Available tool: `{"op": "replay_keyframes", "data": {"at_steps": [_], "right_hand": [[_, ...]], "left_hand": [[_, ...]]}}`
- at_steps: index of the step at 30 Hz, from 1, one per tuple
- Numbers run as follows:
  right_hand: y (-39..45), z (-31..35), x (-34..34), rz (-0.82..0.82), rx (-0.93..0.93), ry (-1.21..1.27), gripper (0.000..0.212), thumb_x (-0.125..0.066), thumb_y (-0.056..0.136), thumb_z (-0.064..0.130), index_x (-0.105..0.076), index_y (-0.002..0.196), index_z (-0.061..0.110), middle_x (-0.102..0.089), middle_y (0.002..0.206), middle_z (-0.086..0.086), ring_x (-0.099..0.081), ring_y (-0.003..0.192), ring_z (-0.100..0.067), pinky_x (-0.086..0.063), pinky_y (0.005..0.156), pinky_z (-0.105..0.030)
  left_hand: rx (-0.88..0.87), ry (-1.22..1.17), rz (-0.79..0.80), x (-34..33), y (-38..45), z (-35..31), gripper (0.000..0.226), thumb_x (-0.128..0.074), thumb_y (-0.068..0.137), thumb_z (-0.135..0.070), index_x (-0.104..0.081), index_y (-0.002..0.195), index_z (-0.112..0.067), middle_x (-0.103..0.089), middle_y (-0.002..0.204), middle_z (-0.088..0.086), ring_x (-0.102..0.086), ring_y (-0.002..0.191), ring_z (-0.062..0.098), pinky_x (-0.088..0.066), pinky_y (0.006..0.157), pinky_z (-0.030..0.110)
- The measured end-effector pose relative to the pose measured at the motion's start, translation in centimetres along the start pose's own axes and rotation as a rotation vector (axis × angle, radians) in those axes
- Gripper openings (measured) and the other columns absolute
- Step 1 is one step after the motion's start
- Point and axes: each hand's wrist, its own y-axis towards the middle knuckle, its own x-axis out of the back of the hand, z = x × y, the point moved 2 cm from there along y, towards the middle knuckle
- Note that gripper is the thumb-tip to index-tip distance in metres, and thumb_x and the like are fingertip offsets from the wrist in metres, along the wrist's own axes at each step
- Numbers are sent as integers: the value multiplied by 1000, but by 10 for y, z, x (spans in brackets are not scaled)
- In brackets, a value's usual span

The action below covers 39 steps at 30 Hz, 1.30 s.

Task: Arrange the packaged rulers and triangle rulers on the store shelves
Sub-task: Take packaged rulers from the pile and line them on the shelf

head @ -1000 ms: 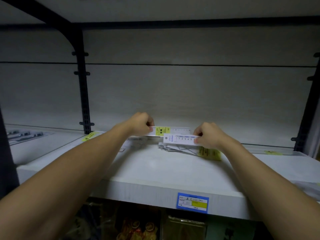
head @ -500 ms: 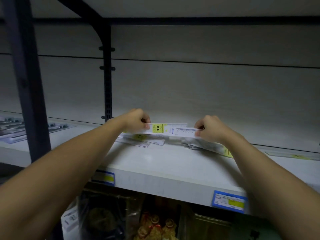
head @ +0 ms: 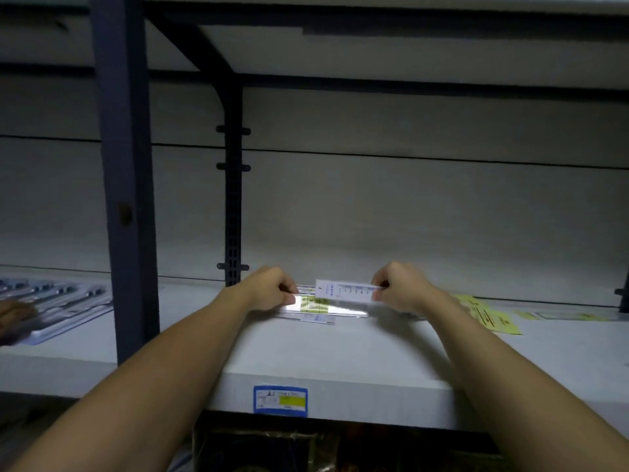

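Note:
My left hand (head: 267, 291) pinches the left end of a clear packaged ruler with a yellow label (head: 318, 305), low over the white shelf (head: 340, 356). My right hand (head: 401, 287) pinches the right end of a white ruler card with printed numbers (head: 343, 291), held slightly higher and behind. A thin pile of other packaged rulers (head: 316, 318) lies flat on the shelf just beneath them. Packages with yellow labels (head: 490, 315), partly hidden by my right forearm, lie to the right.
A dark upright post (head: 126, 185) and a slotted bracket (head: 233, 206) stand at left. Blister packs (head: 58, 301) lie on the neighbouring shelf, with another person's hand (head: 13, 315) at the far left edge. A blue price tag (head: 280, 400) marks the shelf front.
The view has swung left, so the post and left shelf show more. My left hand's ruler has dropped closer to the pile; the two held rulers now sit apart in height.

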Motion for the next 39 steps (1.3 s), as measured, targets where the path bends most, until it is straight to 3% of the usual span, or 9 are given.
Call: {"op": "replay_keyframes", "data": {"at_steps": [9, 14, 18, 21, 24, 27, 30, 35, 39], "right_hand": [[4, 22, -4, 65, 33, 21, 12, -67, 81, 13, -73, 88, 21, -70, 87, -2, -60, 80, -18, -40, 59, -23], [17, 45, -20, 86, 47, 75, 10, -69, 78, 14, -72, 84, 23, -66, 82, 4, -59, 74, -12, -43, 56, -21], [25, 64, -44, 147, 50, 123, 9, -74, 75, 19, -71, 80, 25, -69, 83, 2, -63, 75, -15, -52, 64, -23], [30, 72, -55, 155, 32, 166, 14, -76, 75, 19, -74, 88, 24, -70, 86, -1, -63, 71, -16, -51, 62, -22], [36, 78, -60, 160, 42, 163, 24, -83, 75, 27, -76, 98, 27, -68, 91, 1, -64, 80, -15, -50, 71, -23], [38, 81, -67, 111, 83, 44, 27, -83, 76, 36, -77, 102, 31, -70, 100, 1, -64, 98, -18, -48, 82, -26], [37, 83, -67, 37, 101, -69, 31, -82, 75, 44, -75, 104, 35, -68, 108, 2, -62, 105, -20, -44, 82, -28], [34, 79, -54, -56, 91, -57, 35, -81, 77, 44, -73, 109, 32, -69, 105, 3, -63, 101, -21, -43, 77, -27], [25, 61, -38, -54, 94, -29, 28, -78, 81, 32, -73, 108, 29, -70, 94, 5, -65, 95, -19, -51, 85, -29]], "left_hand": [[-10, -40, -98, 10, -4, 14, 26, -80, 82, -25, -74, 107, -26, -68, 102, -9, -61, 95, 9, -45, 86, 21], [-12, -101, -165, 18, -5, 13, 24, -65, 92, -10, -71, 113, -19, -68, 113, -2, -62, 99, 10, -48, 91, 21], [-3, -72, -194, 22, -4, 10, 34, -48, 95, 2, -72, 113, -13, -68, 119, 2, -61, 110, 15, -42, 93, 18], [22, -78, -211, 20, -3, 12, 42, -41, 92, 6, -73, 111, -14, -68, 117, 5, -62, 108, 17, -44, 91, 19], [18, -57, -179, 16, 0, 10, 44, -41, 90, 7, -72, 112, -14, -68, 118, 5, -62, 110, 19, -47, 95, 24], [11, -52, -173, 14, 1, 8, 46, -39, 88, 8, -71, 114, -14, -66, 121, 6, -60, 112, 19, -48, 99, 28], [-17, -53, -181, 14, 0, 3, 48, -37, 87, 10, -71, 115, -11, -67, 118, 8, -60, 108, 19, -47, 95, 24], [-79, -46, -154, 13, 8, -6, 46, -39, 87, 8, -72, 114, -12, -69, 117, 8, -62, 109, 21, -46, 92, 22], [-128, -41, -107, 6, 19, -17, 35, -49, 91, 0, -71, 114, -15, -69, 116, 7, -62, 108, 20, -47, 93, 23]]}}
